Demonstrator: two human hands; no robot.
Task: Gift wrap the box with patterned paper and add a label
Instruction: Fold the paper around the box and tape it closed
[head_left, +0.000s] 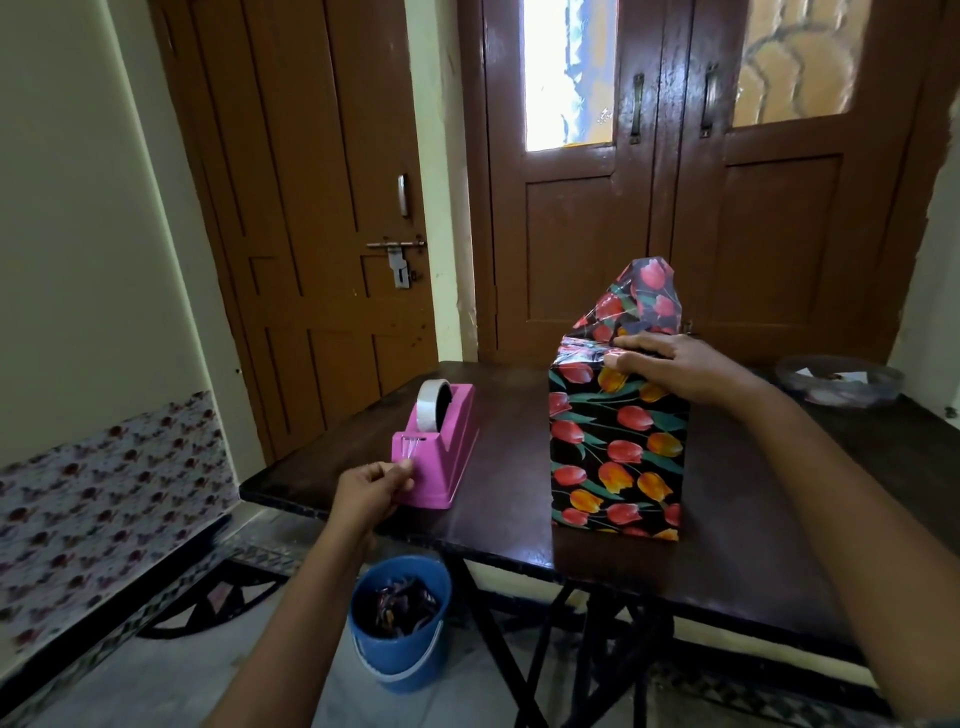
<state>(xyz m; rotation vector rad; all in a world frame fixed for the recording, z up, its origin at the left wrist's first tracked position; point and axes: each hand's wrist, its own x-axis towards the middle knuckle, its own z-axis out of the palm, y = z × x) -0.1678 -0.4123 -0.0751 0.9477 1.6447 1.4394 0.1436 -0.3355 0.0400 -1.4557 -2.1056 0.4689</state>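
Box (618, 452) stands upright on the dark wooden table (519, 499), right of centre, near the front edge. It is covered on its visible sides in black paper printed with red and orange tulips. One paper flap (649, 299) at the far top edge stands up unfolded.

Right hand (675, 366) lies on the box top, fingers extended and flat on the folded paper, thumb at the upper front edge. It grips nothing.

Pink tape dispenser (447, 457) sits on the table's left part, well apart from the box, with a clear tape roll (432, 410) in it. Left hand (371, 491) is at the cutter end, thumb and fingers curled and pinching the tape end (409, 451).

Blue bucket (400, 623) with paper scraps sits on the floor under the table's left corner. Clear bowl (839, 382) sits at the far right; contents unclear.
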